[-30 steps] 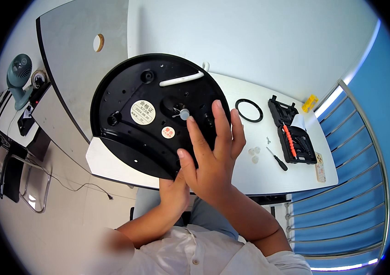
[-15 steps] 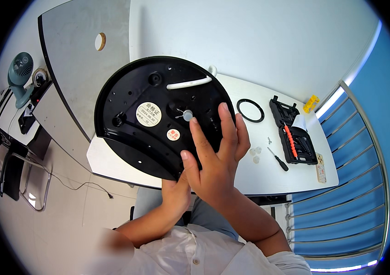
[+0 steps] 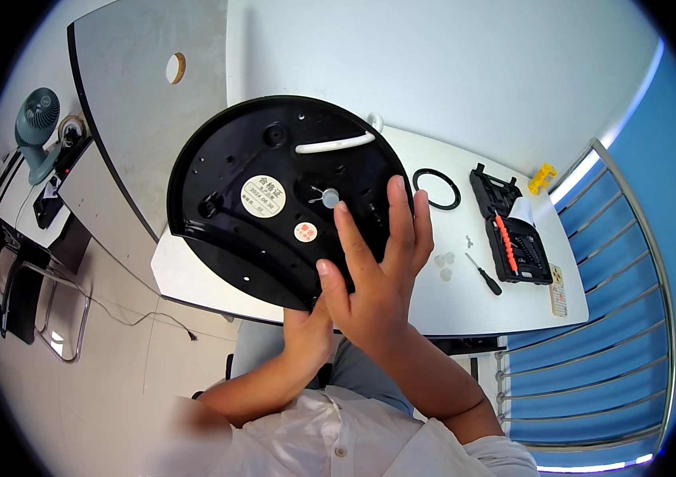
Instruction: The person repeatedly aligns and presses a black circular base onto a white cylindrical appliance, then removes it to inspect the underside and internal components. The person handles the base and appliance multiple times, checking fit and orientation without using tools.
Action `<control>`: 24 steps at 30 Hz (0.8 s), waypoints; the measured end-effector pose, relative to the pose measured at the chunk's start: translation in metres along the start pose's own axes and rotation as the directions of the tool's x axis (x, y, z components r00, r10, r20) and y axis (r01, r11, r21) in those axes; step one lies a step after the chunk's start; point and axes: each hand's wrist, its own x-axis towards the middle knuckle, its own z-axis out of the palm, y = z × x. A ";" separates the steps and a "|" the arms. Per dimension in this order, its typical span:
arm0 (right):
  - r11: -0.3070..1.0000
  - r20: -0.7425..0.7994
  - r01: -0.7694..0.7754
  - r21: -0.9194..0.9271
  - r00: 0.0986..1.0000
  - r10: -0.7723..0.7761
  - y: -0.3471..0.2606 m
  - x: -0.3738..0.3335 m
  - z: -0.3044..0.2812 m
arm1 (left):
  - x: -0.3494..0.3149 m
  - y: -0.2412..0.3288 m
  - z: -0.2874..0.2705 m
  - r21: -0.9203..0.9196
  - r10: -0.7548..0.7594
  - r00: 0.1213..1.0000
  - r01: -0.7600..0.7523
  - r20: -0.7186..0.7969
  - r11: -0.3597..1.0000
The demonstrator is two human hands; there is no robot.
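Observation:
A round black plastic base [image 3: 231,226] is held up in front of me, its underside facing me. It carries a round cream sticker [image 3: 263,196], a smaller round sticker with red print [image 3: 305,231] and a small grey round piece [image 3: 330,198] near the middle. A length of white cable [image 3: 335,145] crosses its upper right part. My left hand [image 3: 308,338] supports the base at its lower edge, its fingers hidden behind it. My right hand [image 3: 378,296] lies over the right side with fingers stretched and spread, the index fingertip close by the grey piece.
On the white table [image 3: 386,314] lie a black ring [image 3: 456,195], a screwdriver [image 3: 487,280], small clear discs [image 3: 444,274] and an open black tool case [image 3: 522,254]. A yellow object [image 3: 542,179] stands behind the case. A metal railing [image 3: 640,230] runs along the right.
The base and both hands sit very slightly further right in the picture, as does the whole scene a little. The hold looks the same.

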 end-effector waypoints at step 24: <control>1.000 -0.013 -0.003 0.014 1.000 0.003 0.004 0.001 0.002 | 0.004 0.001 0.002 0.046 0.002 0.997 0.001 -0.072 0.999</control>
